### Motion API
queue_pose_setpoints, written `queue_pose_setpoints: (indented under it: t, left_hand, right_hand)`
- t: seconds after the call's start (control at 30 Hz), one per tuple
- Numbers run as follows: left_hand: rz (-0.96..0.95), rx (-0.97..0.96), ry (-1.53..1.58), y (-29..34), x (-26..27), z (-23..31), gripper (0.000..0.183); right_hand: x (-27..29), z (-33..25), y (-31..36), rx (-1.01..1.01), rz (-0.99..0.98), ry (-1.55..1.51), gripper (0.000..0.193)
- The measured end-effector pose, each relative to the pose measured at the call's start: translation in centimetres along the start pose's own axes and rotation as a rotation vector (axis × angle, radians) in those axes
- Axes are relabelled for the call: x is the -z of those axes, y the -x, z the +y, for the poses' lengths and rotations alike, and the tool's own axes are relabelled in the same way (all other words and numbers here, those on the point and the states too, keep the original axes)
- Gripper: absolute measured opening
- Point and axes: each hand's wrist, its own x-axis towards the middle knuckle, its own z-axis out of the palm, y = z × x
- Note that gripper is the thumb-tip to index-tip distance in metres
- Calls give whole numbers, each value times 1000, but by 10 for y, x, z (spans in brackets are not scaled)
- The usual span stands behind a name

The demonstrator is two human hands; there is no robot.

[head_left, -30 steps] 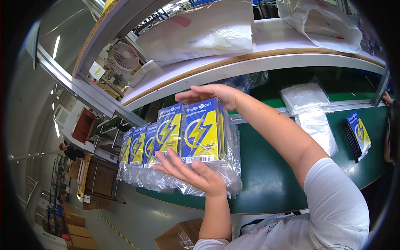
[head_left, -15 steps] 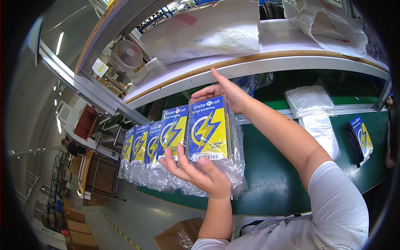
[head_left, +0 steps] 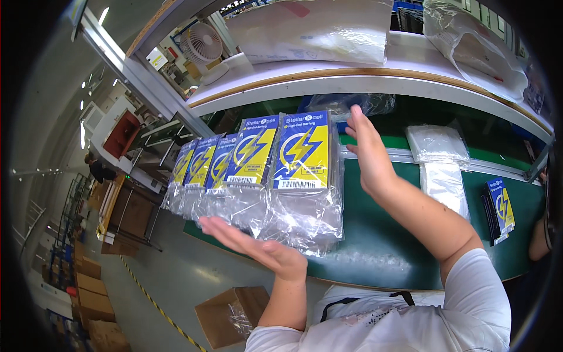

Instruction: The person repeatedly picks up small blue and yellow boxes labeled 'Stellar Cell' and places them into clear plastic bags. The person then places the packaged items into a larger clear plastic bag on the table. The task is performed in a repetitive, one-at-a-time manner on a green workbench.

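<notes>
Several stacks of flat blue-and-yellow battery packets in clear plastic bags stand in a row on the left of the green table. The rightmost bagged stack [head_left: 302, 152] is nearest to both hands, with its loose bag end [head_left: 305, 217] spread toward me. My left hand [head_left: 258, 246] hovers at the near edge of the bags with its fingers stretched out, holding nothing. To the right of that stack my right hand [head_left: 370, 152] is raised and open, apart from it. A second bagged stack [head_left: 253, 149] leans close beside it on the left.
Flat clear plastic bags [head_left: 437, 144] lie in a pile right of centre. Farther right stands a small unbagged packet stack [head_left: 499, 211], near another person's arm [head_left: 539, 240]. A white shelf [head_left: 328, 76] crosses above the table's back. An open cardboard box [head_left: 231, 317] is on the floor.
Both hands have come away from the rightmost stack: the left toward me, the right off to the right. The camera view has shifted a little.
</notes>
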Motion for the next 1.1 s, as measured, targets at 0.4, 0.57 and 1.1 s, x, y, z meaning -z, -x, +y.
queue_pose_setpoints:
  t: [0.4, 0.57, 1.1]
  left_hand:
    - [-99, 344, 26, 4, -30, -59, 57]
    - [-153, 282, -61, 3, -26, -71, 55]
    - [-777, -283, 736, 71, 19, 67, 32]
  right_hand:
    - [10, 21, 85, 290, -191, 333, 62]
    - [22, 7, 87, 257, -262, 374, 60]
    - [271, -101, 128, 483, 556, 1540, 77]
